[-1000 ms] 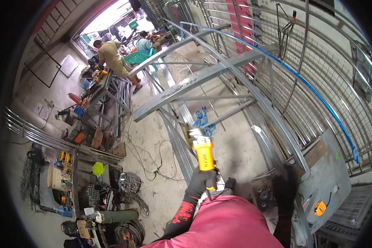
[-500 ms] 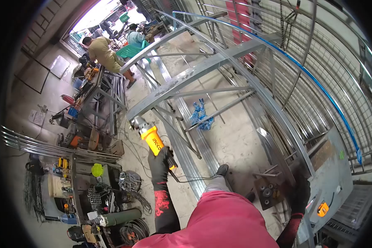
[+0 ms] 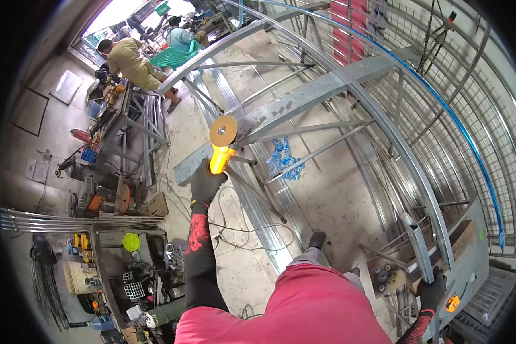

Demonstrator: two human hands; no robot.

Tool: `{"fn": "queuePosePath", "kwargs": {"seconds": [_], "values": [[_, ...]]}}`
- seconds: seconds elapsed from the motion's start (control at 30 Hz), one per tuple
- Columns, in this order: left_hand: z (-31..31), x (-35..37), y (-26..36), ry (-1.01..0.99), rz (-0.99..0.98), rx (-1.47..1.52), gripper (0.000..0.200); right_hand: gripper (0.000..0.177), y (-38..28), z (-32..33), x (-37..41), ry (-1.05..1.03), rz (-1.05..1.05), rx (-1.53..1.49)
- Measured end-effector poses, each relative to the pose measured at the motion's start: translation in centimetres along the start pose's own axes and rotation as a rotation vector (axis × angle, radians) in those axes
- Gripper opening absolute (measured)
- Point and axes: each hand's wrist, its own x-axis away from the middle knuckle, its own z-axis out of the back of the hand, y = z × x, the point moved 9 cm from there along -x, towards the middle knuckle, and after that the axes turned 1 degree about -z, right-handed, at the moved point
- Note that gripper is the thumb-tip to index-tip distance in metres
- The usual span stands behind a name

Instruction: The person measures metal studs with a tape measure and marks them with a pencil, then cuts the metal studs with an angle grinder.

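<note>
My left hand [image 3: 207,184], in a black glove, is wrapped round the yellow body of an angle grinder [image 3: 219,159]. The grinder's brown disc [image 3: 223,131] faces up at me, overlapping the near part of a wide grey steel beam [image 3: 264,117] in this view. At lower right, my gloved right hand [image 3: 432,292] is closed round the near end of a short metal tube [image 3: 420,247], which points away from me. A curved metal bar [image 3: 407,152] of the frame passes just beside that tube.
Blue crumpled plastic [image 3: 284,157] and long metal profiles [image 3: 229,94] lie on the floor. A cable [image 3: 252,231] loops near my feet. Tool-laden benches [image 3: 100,252] line the left. Two people work at the back, one by a green chair [image 3: 175,56]. An orange tape measure [image 3: 453,303] rests at right.
The grinder has turned so its disc now faces me, and my left hand has shifted left and up. The short metal tube has moved right and nearer with my right hand.
</note>
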Motion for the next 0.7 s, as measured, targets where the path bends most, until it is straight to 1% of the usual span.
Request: {"fn": "queuePosePath", "kwargs": {"seconds": [0.03, 0.07, 0.2, 0.3, 0.37, 0.4, 0.47, 0.57, 0.7], "values": [[-0.3, -1.2, -0.2, -0.051, 0.001, 0.037, 0.046, 0.04, 0.0, 0.0, 0.0, -0.008, -0.018, -0.004], [-0.6, -2.3, -0.6, -0.024, -0.043, 0.005, 0.047, 0.038, 0.2, 0.2, 0.1, -0.021, -0.036, -0.004], [-1.9, -5.8, -2.3, -0.071, -0.071, -0.005, 0.053, 0.038, 1.0, -0.3, 0.2, -0.003, -0.018, 0.02], [-2.8, -7.6, -2.1, -0.173, -0.143, -0.016, 0.057, 0.039, 0.8, -0.3, 0.3, 0.004, -0.009, 0.012], [-3.5, -8.8, -2.6, -0.189, -0.136, -0.019, 0.057, 0.044, 1.5, -0.6, 0.2, 0.003, 0.034, -0.033], [-3.9, -9.3, -3.0, -0.203, -0.127, -0.021, 0.057, 0.044, 1.3, -0.5, 0.2, 0.0, 0.035, -0.03], [-4.4, -10.1, -3.7, -0.202, -0.133, -0.008, 0.057, 0.046, 1.4, -0.8, 0.0, -0.084, -0.02, 0.008], [-5.1, -11.0, -3.9, -0.207, -0.142, -0.011, 0.057, 0.047, 2.3, -1.1, 0.0, -0.051, 0.007, -0.008], [-4.9, -11.2, -3.6, -0.23, -0.152, -0.032, 0.059, 0.046, 1.2, -0.6, -0.1, -0.078, 0.002, 0.007]]}}
